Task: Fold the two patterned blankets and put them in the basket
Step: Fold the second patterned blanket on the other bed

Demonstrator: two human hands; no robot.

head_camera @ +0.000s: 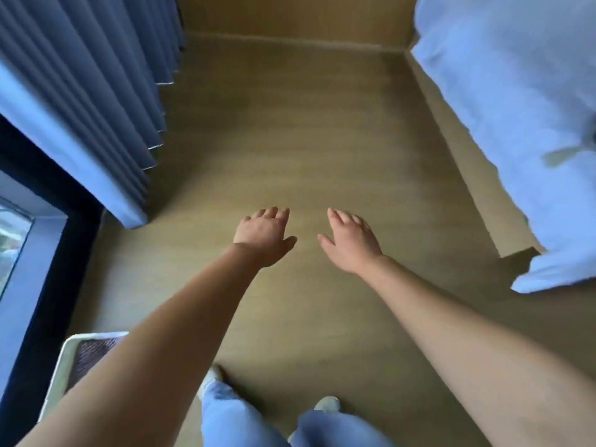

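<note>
Both arms reach forward over the wooden floor. My left hand and my right hand hover side by side, palms down, fingers relaxed, holding nothing. A pale basket stands at the lower left, partly hidden by my left forearm. Inside it lies a dark patterned blanket. No other blanket shows in view.
Blue curtains hang along the left beside a dark window frame. A bed with white bedding fills the right side. Wooden floor stretches ahead to a wall. My feet in light shoes stand at the bottom.
</note>
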